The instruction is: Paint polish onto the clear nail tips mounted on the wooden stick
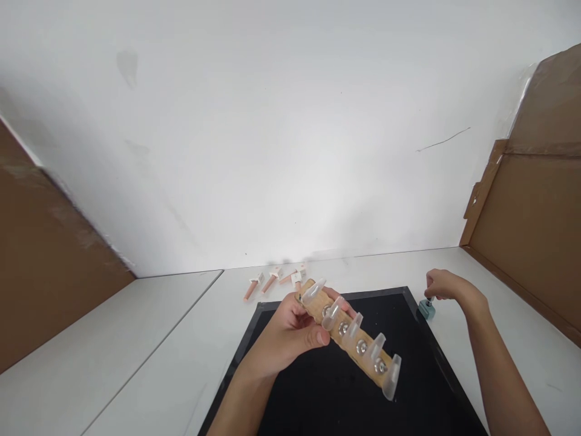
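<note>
My left hand (285, 336) grips a wooden bar (349, 339) above the black mat (327, 393). The bar runs from upper left to lower right and carries several clear nail tips on metal studs. My right hand (447, 287) reaches to the mat's far right corner, its fingers closed on the top of a small teal bottle (426, 309) that stands on the white table.
Several small pink sticks with white tags (275, 280) lie on the white table (149, 339) beyond the mat. Brown cardboard panels stand at the left (40, 266) and right (531, 230). A white wall rises behind.
</note>
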Available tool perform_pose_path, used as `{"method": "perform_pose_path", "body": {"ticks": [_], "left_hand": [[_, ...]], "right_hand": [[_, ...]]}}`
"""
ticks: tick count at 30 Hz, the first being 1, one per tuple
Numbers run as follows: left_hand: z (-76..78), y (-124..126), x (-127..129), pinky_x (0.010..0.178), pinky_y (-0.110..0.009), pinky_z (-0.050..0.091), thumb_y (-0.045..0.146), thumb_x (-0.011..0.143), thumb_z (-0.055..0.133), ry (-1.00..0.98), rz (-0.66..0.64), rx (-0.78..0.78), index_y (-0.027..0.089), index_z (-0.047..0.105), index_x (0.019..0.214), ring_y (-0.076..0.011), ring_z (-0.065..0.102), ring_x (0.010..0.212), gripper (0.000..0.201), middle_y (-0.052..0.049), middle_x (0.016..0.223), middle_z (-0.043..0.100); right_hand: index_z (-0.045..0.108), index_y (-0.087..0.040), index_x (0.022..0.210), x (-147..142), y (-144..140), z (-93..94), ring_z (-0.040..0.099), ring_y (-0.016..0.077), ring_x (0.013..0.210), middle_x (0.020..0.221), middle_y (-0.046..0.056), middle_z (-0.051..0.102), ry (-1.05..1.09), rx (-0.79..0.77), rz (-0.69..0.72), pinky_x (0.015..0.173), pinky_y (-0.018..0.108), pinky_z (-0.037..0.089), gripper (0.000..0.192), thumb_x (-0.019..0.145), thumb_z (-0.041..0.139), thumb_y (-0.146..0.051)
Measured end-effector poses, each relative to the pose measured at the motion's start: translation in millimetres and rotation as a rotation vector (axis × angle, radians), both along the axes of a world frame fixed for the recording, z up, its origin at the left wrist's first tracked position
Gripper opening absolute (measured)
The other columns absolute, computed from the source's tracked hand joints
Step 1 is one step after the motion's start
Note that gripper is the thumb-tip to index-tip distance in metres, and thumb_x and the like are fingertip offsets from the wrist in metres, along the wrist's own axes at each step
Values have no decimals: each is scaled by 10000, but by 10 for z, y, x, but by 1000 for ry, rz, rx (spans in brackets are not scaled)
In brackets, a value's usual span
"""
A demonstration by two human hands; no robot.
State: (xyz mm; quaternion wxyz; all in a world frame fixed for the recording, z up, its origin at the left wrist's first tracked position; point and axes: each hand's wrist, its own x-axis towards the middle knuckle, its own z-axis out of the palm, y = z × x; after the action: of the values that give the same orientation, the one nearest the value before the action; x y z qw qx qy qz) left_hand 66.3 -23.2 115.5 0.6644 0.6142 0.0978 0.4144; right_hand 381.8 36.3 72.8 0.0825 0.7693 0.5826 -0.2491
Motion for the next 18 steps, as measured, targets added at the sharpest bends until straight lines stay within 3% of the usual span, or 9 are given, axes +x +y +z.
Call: {"method": "perform_pose_path", "body": {"ticks": [18], "left_hand": [[-8, 13, -7, 624, -245, 537, 342, 681, 777, 37, 55, 30, 230, 742, 893, -166, 650, 747, 242, -46, 828, 723]], "right_hand": [[594, -168, 1156, 167, -21, -20, 645, 223, 951, 1169, 85, 625, 29, 85, -7, 796, 416, 547, 244, 935, 568, -266]]}}
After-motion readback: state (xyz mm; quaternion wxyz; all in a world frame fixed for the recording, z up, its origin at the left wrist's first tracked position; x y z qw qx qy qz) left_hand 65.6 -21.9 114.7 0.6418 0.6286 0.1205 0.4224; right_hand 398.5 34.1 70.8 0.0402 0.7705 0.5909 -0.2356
